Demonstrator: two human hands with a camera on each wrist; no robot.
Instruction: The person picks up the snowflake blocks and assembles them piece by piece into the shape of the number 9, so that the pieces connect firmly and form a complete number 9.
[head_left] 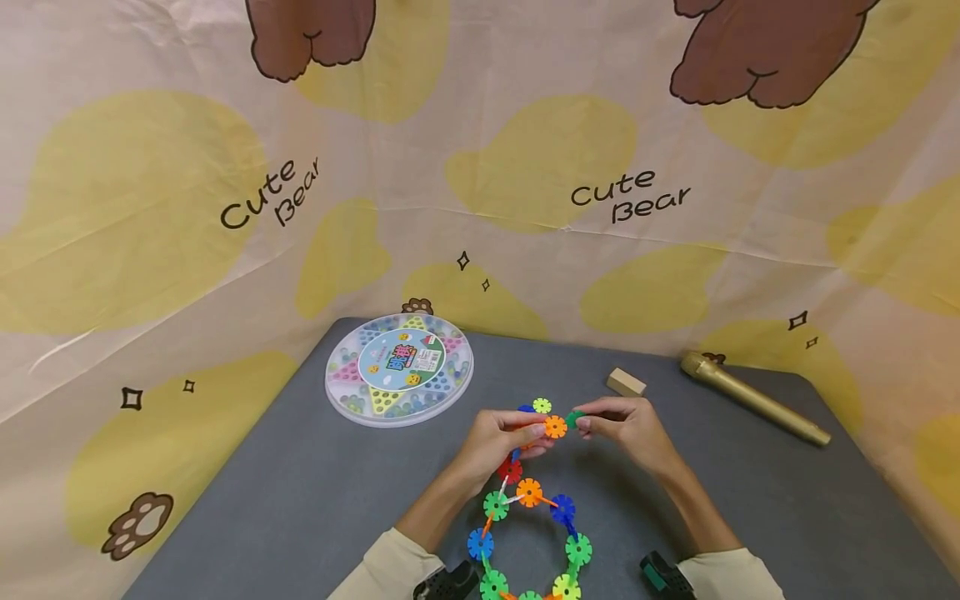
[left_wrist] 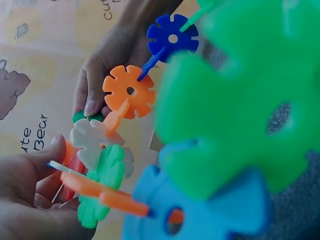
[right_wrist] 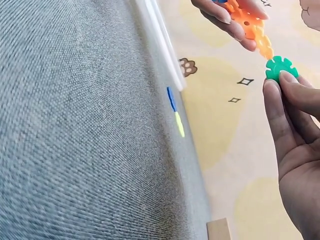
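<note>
My left hand pinches an orange notched plastic disc, one of several flower-shaped linking discs. My right hand holds a green notched disc between thumb and fingers. In the right wrist view the green disc's edge meets an orange one; whether they are slotted together I cannot tell. From the left hand a red disc leads down to a ring of linked discs in green, blue, orange and yellow-green. The head view cuts off the ring's near end. A blurred green disc covers much of the left wrist view.
Beyond the hands, a yellow-green disc lies on the grey table joined to a blue one. A round marble board game is at the back left. A wooden block and a gold microphone-shaped stick lie at the back right.
</note>
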